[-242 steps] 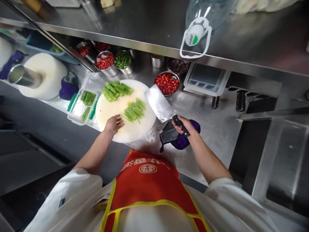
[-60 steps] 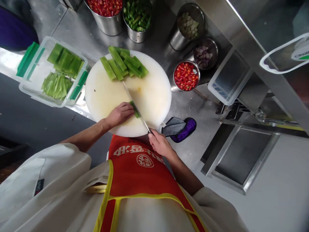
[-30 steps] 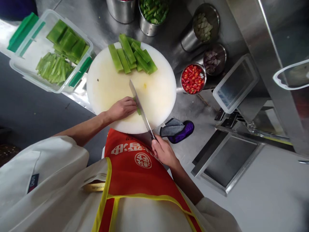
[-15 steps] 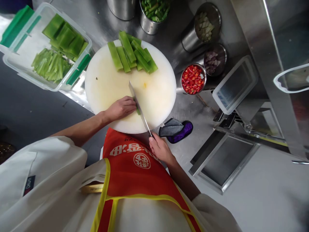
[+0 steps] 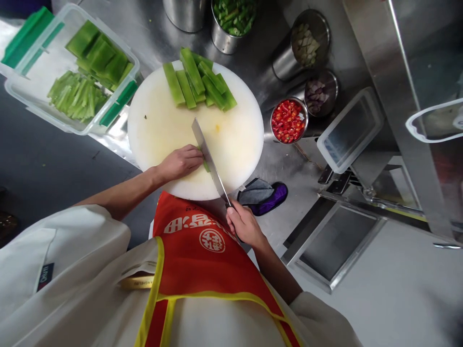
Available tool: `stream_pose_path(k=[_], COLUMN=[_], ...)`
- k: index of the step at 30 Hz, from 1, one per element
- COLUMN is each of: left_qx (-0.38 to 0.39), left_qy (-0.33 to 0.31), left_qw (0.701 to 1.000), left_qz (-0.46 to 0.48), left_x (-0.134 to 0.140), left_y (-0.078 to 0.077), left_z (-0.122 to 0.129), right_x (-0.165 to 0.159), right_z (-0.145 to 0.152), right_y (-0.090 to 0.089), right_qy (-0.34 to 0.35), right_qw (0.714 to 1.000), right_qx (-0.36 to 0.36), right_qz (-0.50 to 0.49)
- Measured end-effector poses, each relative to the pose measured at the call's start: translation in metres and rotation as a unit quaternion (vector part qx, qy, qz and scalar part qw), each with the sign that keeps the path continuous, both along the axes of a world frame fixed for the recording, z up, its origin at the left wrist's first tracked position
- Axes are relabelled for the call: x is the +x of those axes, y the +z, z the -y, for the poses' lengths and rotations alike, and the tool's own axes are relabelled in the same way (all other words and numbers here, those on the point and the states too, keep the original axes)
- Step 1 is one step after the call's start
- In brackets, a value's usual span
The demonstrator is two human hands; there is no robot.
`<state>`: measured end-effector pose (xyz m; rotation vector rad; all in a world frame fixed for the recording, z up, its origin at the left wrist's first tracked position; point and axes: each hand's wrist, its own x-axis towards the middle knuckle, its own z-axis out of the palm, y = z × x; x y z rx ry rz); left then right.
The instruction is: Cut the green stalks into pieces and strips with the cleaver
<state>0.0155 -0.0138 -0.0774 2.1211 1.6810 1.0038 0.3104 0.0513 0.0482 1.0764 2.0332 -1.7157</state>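
Observation:
My right hand (image 5: 246, 222) is wrapped round the dark handle of a kitchen knife (image 5: 210, 161), near the lower edge of a round white cutting board (image 5: 237, 154). The long blade slants up and left across the board, its broad face partly showing. My left hand (image 5: 183, 162) presses down beside the blade with curled fingers, on a small green vegetable piece (image 5: 206, 166). Most of that piece is hidden under the fingers and blade. Several thick, pale-green vegetable strips (image 5: 192, 72) lie piled at the board's far side.
A clear plastic box (image 5: 132, 62) with cut green pieces stands at the left. Metal cups of chopped greens (image 5: 234, 17), red chillies (image 5: 288, 120), purplish pieces (image 5: 316, 96) and pale pieces (image 5: 306, 46) stand beyond and right. A purple-and-grey cloth item (image 5: 265, 195) lies beside the board.
My right hand has shifted slightly right and down with the knife, and the blade has tilted to show more of its face. My left hand has stayed nearly in place.

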Motion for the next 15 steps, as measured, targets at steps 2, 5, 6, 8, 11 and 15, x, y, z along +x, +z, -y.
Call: stream_pose_path(k=[2, 5, 6, 8, 11, 15], left_qx=[0.004, 0.005, 0.003, -0.002, -0.008, -0.005], left_qy=[0.002, 0.004, 0.005, 0.006, 0.003, 0.004], left_qw=[1.000, 1.000, 1.000, 1.000, 1.000, 1.000], left_qz=[-0.003, -0.004, -0.001, 0.008, 0.020, 0.017], left_x=[0.000, 0.000, 0.000, 0.001, 0.001, 0.000], left_y=[0.000, 0.001, 0.000, 0.000, 0.000, 0.001], left_z=[0.000, 0.000, 0.000, 0.000, 0.000, 0.000], right_x=[0.002, 0.008, 0.009, 0.006, -0.006, -0.018], right_z=[0.000, 0.002, 0.003, 0.004, 0.002, -0.002], right_y=[0.002, 0.004, 0.004, -0.001, -0.013, -0.018], right_qy=[0.004, 0.004, 0.003, 0.004, 0.011, 0.008], right_qw=[1.000, 1.000, 1.000, 1.000, 1.000, 1.000], right_qx=[-0.004, -0.016, -0.018, -0.011, 0.012, 0.016], right_qz=[0.004, 0.017, 0.020, 0.020, 0.003, -0.013])
